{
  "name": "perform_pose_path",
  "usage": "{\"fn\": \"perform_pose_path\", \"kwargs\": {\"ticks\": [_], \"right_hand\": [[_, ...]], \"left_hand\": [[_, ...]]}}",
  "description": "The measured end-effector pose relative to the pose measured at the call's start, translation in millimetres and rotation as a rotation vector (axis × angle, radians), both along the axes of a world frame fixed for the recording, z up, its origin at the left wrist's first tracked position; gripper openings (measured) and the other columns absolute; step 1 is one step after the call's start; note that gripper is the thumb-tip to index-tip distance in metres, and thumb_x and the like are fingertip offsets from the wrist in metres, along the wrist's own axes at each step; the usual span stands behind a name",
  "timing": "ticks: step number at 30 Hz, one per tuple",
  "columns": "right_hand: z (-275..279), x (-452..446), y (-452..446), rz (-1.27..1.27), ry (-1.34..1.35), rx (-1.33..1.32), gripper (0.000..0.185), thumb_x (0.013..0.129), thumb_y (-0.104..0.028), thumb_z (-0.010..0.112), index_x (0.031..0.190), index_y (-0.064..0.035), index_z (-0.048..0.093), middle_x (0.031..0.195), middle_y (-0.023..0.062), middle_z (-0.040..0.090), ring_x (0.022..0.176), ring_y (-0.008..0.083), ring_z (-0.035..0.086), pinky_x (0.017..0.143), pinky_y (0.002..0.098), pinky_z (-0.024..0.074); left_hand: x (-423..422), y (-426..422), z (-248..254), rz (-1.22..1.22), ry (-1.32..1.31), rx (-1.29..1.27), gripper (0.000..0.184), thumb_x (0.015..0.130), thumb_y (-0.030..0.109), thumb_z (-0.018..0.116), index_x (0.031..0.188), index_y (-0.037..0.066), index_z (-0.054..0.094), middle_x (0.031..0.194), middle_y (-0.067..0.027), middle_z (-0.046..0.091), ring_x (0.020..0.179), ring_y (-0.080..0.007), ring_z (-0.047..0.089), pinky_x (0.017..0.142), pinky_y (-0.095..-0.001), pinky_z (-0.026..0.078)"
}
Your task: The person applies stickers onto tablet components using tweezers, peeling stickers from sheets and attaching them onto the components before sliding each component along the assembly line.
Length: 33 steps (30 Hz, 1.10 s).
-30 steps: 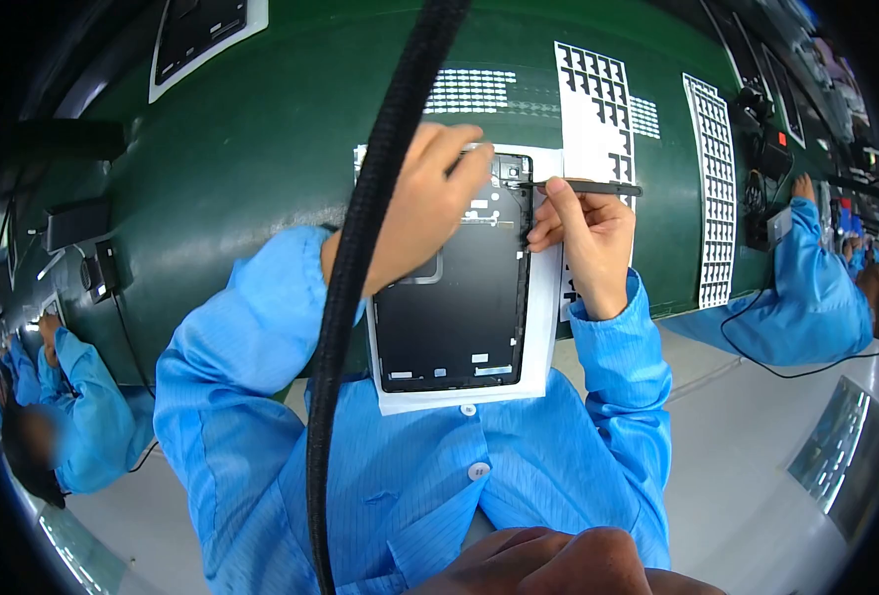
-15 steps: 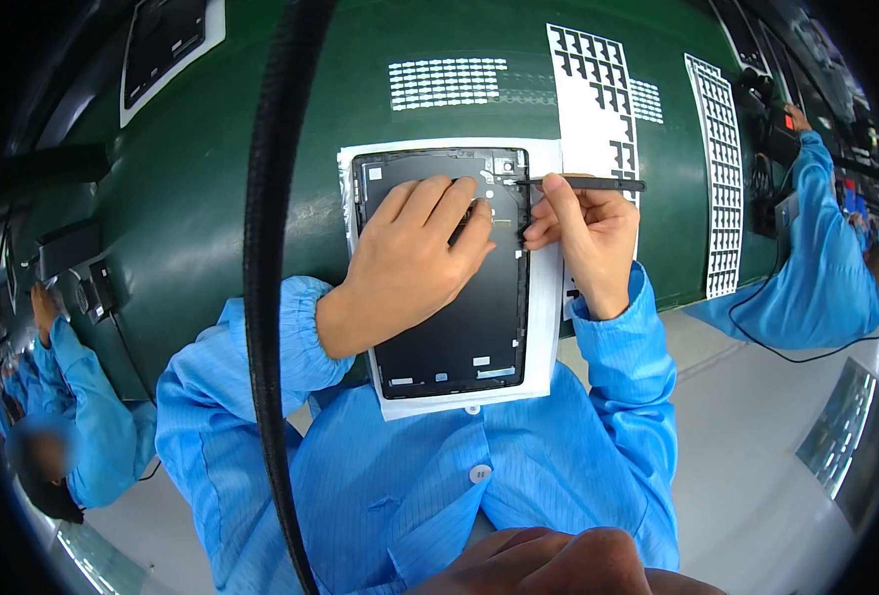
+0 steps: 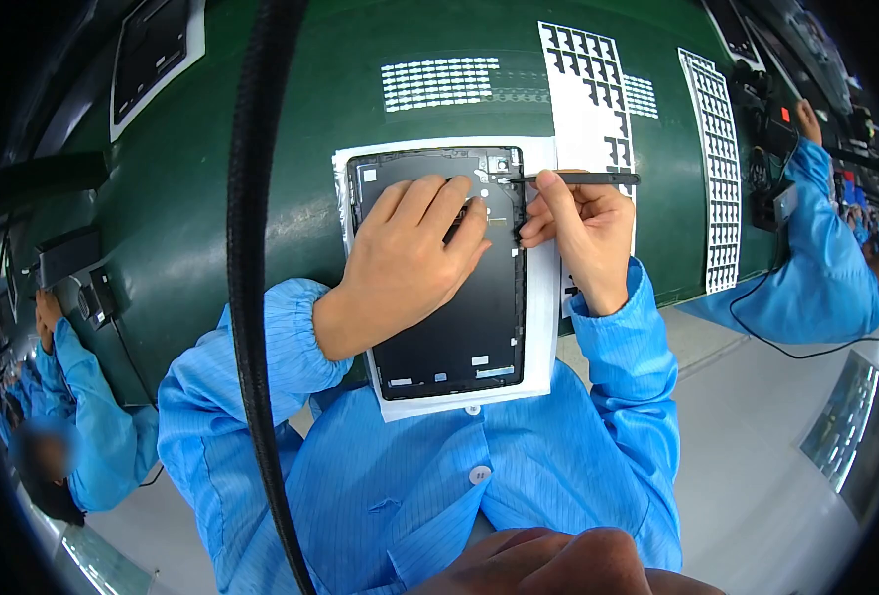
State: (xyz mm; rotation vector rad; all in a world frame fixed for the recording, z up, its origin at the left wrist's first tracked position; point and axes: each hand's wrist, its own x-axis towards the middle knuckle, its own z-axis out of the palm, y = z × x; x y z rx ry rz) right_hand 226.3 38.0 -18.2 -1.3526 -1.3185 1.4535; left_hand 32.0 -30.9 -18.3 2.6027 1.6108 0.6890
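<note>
A black tablet housing (image 3: 439, 327) lies on a white sheet (image 3: 548, 327) at the table's near edge. My left hand (image 3: 405, 248) rests across its upper middle, fingers bent and apart; what lies beneath the fingertips is hidden. Between the thumb and fingers of my right hand (image 3: 588, 223) are slim black tweezers (image 3: 598, 179), held level. Their thin tip points left, over the housing's upper right corner near a small square opening. Whether the tip touches or grips anything is too small to tell.
Beyond the housing are a strip of small white labels (image 3: 439, 84) and a sheet of black die-cut stickers (image 3: 583, 94). Another sticker sheet (image 3: 722, 178) lies further right. A second housing (image 3: 152, 50) sits at far left. Co-workers' blue sleeves (image 3: 821, 238) show on both sides. A black strap (image 3: 251, 248) crosses the view.
The whole view has shifted slightly. Both hands stay in nearly the same place over the housing, with the tweezers still at its upper right corner.
</note>
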Motion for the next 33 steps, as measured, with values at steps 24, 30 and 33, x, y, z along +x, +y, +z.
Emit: {"fn": "perform_pose_path", "kwargs": {"ticks": [24, 30, 33], "right_hand": [[0.2, 0.4, 1.4, -0.001, -0.005, -0.049, 0.028, 0.095, -0.015, 0.067, 0.088, 0.0121, 0.066, 0.068, 0.0146, 0.067, 0.053, 0.0171, 0.066, 0.048, 0.0275, 0.0573], [26.5, 24.0, 7.2, -0.113, 0.017, 0.068, 0.024, 0.095, -0.014, 0.068, 0.092, 0.0097, 0.067, 0.071, 0.0132, 0.067, 0.053, 0.0167, 0.066, 0.047, 0.0271, 0.0552], [36.5, 58.6, 22.1, -0.115, -0.1, 0.199, 0.025, 0.095, -0.017, 0.069, 0.092, 0.0077, 0.068, 0.07, 0.0112, 0.067, 0.051, 0.0138, 0.063, 0.045, 0.0242, 0.0503]], "left_hand": [[3.5, 12.6, -3.0, -0.002, 0.043, 0.007, 0.05, 0.079, 0.027, 0.075, 0.124, 0.008, 0.066, 0.109, -0.0094, 0.056, 0.097, -0.0255, 0.051, 0.079, -0.0372, 0.044], [9.0, 11.0, 3.7, 0.023, 0.09, -0.026, 0.047, 0.079, 0.026, 0.075, 0.122, 0.007, 0.065, 0.11, -0.0112, 0.056, 0.097, -0.0263, 0.051, 0.08, -0.0371, 0.044], [13.3, 14.4, 10.6, 0.003, 0.041, -0.038, 0.044, 0.079, 0.025, 0.075, 0.118, 0.006, 0.066, 0.11, -0.0123, 0.056, 0.1, -0.0276, 0.052, 0.082, -0.0379, 0.044]]}}
